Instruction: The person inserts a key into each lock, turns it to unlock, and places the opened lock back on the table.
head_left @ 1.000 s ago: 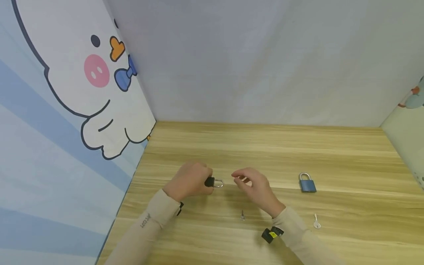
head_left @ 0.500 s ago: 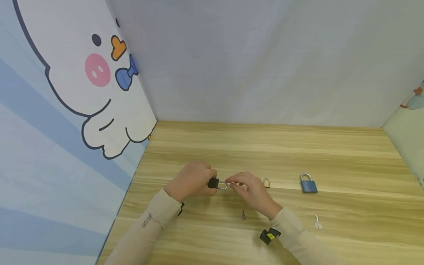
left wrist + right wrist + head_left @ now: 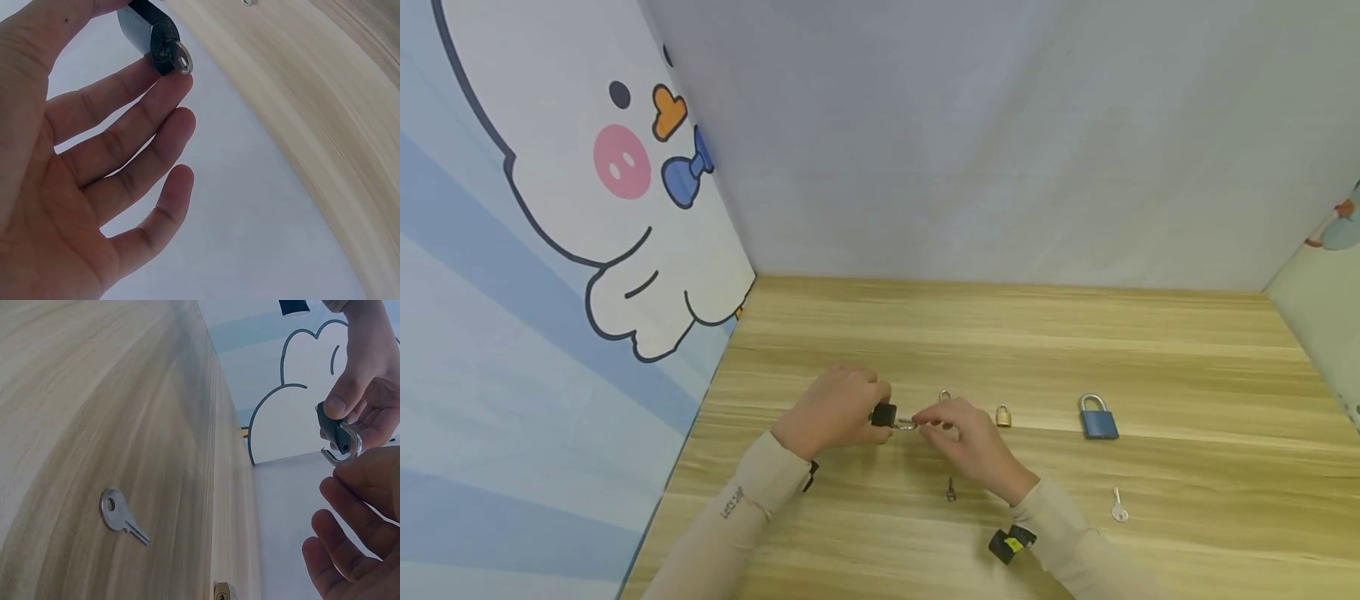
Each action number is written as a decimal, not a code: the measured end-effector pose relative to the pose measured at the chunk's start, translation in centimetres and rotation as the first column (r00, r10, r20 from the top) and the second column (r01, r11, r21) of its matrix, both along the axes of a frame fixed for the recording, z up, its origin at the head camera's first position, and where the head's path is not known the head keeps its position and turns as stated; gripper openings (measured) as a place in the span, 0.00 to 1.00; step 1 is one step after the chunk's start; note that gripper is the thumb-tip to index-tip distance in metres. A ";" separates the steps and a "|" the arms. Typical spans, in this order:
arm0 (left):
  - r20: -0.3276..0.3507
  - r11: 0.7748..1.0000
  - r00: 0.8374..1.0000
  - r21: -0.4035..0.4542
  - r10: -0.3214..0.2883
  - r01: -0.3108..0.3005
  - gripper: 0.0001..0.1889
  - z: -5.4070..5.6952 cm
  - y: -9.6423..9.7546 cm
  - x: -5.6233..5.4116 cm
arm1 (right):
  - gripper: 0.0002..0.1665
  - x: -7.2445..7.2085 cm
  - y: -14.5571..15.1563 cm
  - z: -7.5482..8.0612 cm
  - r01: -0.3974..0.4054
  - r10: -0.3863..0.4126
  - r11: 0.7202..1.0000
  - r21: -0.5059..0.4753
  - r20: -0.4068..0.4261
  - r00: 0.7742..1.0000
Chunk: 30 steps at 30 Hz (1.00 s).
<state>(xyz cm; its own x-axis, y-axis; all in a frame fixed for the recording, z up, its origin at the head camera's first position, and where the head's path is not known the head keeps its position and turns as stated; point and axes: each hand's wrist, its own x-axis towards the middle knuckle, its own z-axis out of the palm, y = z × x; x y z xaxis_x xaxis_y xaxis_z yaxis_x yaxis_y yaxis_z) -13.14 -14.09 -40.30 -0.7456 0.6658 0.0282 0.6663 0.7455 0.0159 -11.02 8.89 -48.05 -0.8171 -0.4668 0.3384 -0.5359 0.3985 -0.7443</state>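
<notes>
Over the wooden tabletop point(image 3: 1000, 333), your right hand point(image 3: 966, 435), apart from the black padlock point(image 3: 883, 415) a second ago, now pinches its bright shackle point(image 3: 906, 426), and the loop, seen broader half a second ago, shows nearly edge-on. In the right wrist view one end stands free of the body, which suggests the lock is undone and its bar turned aside. Your left hand point(image 3: 837, 408) has the body, its grip closed between thumb and fingers; your right grip is narrowed to the fingertips, the other fingers spread below. From the left wrist, a round metal head point(image 3: 181, 58) juts from the lock's base, probably a key, its blade out of sight. That view cuts off the shackle, and whether its other end sits in the body is hard to tell. Behind your right hand only a metal loop point(image 3: 945, 395) shows, perhaps another padlock. A brass padlock point(image 3: 1003, 417) and a blue padlock point(image 3: 1100, 423) stand farther right; a dark key point(image 3: 951, 490) and a silver key point(image 3: 1119, 505) lie nearer you.
</notes>
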 end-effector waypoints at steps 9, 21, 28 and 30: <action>-0.024 1.000 1.000 0.029 0.008 -0.008 0.15 -0.2 0.0 -0.2 | 0.09 0.2 0.1 0.0 0.013 -0.013 1.000 0.006 0.043 0.999; 0.038 0.998 0.998 0.039 0.043 -0.044 0.15 -0.1 0.2 -0.5 | 0.06 0.2 0.0 0.0 -0.018 0.019 1.000 -0.020 0.027 0.999; 0.102 0.997 0.992 0.034 0.070 -0.074 0.15 -0.1 0.4 -0.5 | 0.06 0.3 -0.1 0.5 -0.014 0.015 1.000 -0.020 0.059 0.998; 0.116 0.996 0.990 0.035 0.079 -0.084 0.15 -0.1 0.4 -0.5 | 0.05 0.3 -0.2 0.6 -0.016 0.018 1.000 -0.022 0.067 0.998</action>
